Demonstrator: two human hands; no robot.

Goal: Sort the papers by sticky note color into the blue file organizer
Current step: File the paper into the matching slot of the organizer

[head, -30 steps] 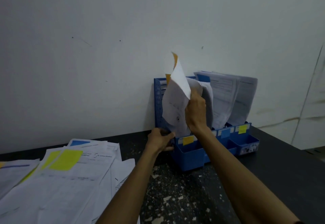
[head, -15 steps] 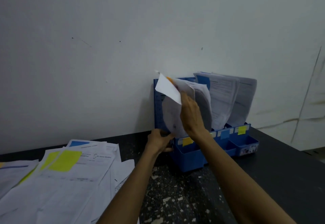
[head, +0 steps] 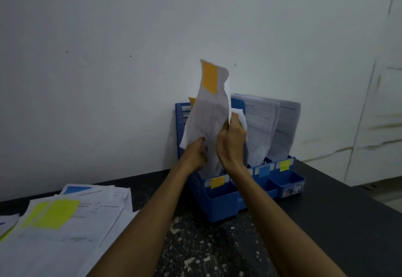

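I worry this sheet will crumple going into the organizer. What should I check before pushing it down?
1. Note colour readable: the orange sticky note faces the camera. Ok.
2. Grip: left hand and right hand both hold the paper. Ok.
3. Slot match: the left compartment's label on the blue file organizer looks orange-yellow. Ok.
4. Paper flat: it bends and creases at the right hand. Not ok.
5. Lower edge inside the compartment: hidden behind the hands. Cannot tell.

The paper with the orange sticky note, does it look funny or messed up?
Yes. The paper is bent and curled at its right edge, sticking up above the left slot of the blue organizer. The left hand and right hand both grip it.
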